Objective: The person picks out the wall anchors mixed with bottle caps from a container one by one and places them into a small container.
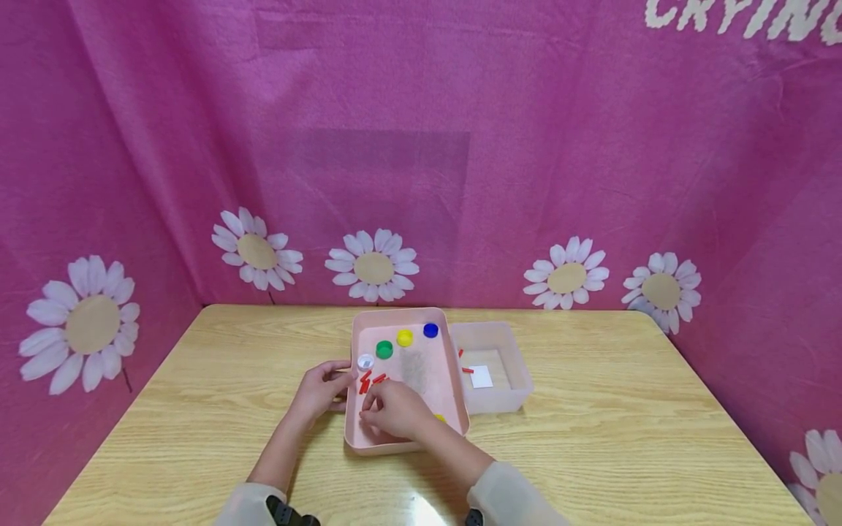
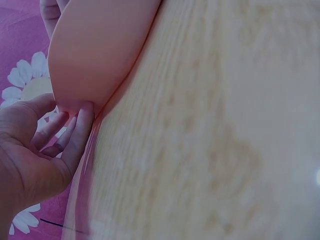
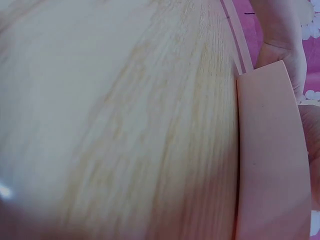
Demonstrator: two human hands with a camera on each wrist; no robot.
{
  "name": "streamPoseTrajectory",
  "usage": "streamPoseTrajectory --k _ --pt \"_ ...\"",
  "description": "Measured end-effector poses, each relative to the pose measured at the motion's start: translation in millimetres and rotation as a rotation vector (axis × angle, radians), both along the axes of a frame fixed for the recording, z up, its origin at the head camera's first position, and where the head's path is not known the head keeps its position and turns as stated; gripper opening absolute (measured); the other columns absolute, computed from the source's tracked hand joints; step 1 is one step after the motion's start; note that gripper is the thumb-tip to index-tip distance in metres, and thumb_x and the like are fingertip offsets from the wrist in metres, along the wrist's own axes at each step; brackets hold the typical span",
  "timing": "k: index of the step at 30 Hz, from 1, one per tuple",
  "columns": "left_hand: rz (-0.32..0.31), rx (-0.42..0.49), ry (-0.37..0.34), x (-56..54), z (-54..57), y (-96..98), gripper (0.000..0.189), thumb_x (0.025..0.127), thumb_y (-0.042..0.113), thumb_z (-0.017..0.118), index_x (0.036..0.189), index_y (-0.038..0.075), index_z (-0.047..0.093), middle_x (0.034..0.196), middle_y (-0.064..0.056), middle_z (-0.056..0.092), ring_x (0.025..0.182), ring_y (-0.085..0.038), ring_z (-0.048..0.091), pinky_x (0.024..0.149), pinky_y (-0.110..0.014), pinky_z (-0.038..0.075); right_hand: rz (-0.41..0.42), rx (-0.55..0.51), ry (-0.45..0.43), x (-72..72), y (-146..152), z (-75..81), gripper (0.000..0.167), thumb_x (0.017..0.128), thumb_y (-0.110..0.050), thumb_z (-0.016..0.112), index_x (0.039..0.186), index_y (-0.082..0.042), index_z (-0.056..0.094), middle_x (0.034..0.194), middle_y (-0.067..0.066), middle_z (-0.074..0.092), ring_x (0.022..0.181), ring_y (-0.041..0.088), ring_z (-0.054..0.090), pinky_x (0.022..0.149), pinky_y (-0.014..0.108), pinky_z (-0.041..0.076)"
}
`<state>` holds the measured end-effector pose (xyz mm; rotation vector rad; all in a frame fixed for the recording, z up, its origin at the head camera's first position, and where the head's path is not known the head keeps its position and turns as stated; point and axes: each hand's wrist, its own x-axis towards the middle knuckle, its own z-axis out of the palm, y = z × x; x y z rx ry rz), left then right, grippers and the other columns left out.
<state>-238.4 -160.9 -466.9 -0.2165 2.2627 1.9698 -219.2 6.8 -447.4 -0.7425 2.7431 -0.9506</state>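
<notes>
A pink tray [image 1: 454,380] stands on the table with several short red sticks [image 1: 365,381] lying in its left part. My left hand [image 1: 319,391] holds the tray's left side; in the left wrist view its fingertips are on the outer wall and rim. Over the tray's near left part, my right hand [image 1: 397,409] is bent down with thumb and fingers together, pinching a small red stick whose end peeks out at the fingertips. In the right wrist view, the tray's wall [image 3: 270,160] hides most of that hand.
Along the tray's far side sit white [image 1: 365,361], green [image 1: 384,350], yellow [image 1: 404,337] and blue caps [image 1: 430,330]. A yellow piece [image 1: 440,418] is partly hidden by my right wrist. A translucent bin [image 1: 506,400] at the right holds red sticks and a white square [image 1: 482,376].
</notes>
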Motion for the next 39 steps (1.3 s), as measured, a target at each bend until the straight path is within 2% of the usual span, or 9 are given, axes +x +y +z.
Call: streamPoseTrajectory --k 4,7,14,26,33,39 --pt "0.001 0.000 0.001 0.4 -0.1 -0.7 0.037 0.091 0.012 0.058 0.125 -0.003 0.053 0.099 -0.017 0.063 0.070 -0.013 0.062 0.060 -0.033 0.060 -0.004 0.005 -0.004 0.4 3 4.5 0.011 0.082 -0.020 0.070 0.074 -0.015 0.064 0.059 -0.009 0.046 0.056 0.003 0.040 0.049 0.016 0.033" --pt "-0.007 0.003 0.004 0.2 -0.5 -0.7 0.037 0.091 0.011 0.058 0.125 -0.004 0.053 0.100 -0.018 0.063 0.069 -0.012 0.062 0.059 -0.032 0.060 -0.010 0.014 -0.002 0.5 6 8.5 0.011 0.082 -0.021 0.070 0.074 -0.016 0.064 0.062 -0.009 0.047 0.058 0.004 0.041 0.052 0.016 0.034" --pt "0.006 0.007 -0.013 -2.0 -1.2 0.7 0.037 0.091 0.012 0.059 0.125 -0.002 0.053 0.110 -0.023 0.062 0.072 -0.013 0.063 0.061 -0.034 0.060 0.018 0.028 0.099 -2.4 12 16.9 0.009 0.081 -0.019 0.071 0.074 -0.014 0.067 0.061 -0.009 0.047 0.059 0.003 0.040 0.054 0.015 0.034" --pt "0.002 0.017 0.002 -1.1 -0.7 0.8 0.039 0.091 0.012 0.059 0.126 -0.005 0.052 0.110 -0.025 0.061 0.071 -0.013 0.063 0.062 -0.036 0.060 -0.055 0.075 0.008 -7.3 21 25.3 0.009 0.084 -0.025 0.069 0.079 -0.019 0.064 0.066 -0.008 0.051 0.063 0.007 0.044 0.055 0.018 0.037" --pt "0.011 0.011 0.005 -0.7 -3.2 0.3 0.038 0.091 0.012 0.059 0.124 -0.005 0.053 0.106 -0.022 0.061 0.070 -0.013 0.062 0.060 -0.035 0.060 -0.066 0.091 0.051 -10.8 28 26.8 0.009 0.082 -0.025 0.070 0.078 -0.019 0.065 0.065 -0.007 0.051 0.063 0.008 0.044 0.056 0.019 0.037" --pt "0.018 0.003 -0.003 -2.1 -5.1 0.5 0.037 0.090 0.011 0.058 0.124 -0.003 0.054 0.105 -0.021 0.062 0.070 -0.013 0.062 0.060 -0.034 0.060 -0.100 0.073 0.020 -13.9 36 29.5 0.009 0.083 -0.024 0.070 0.078 -0.019 0.065 0.067 -0.004 0.053 0.065 0.010 0.045 0.057 0.021 0.038"
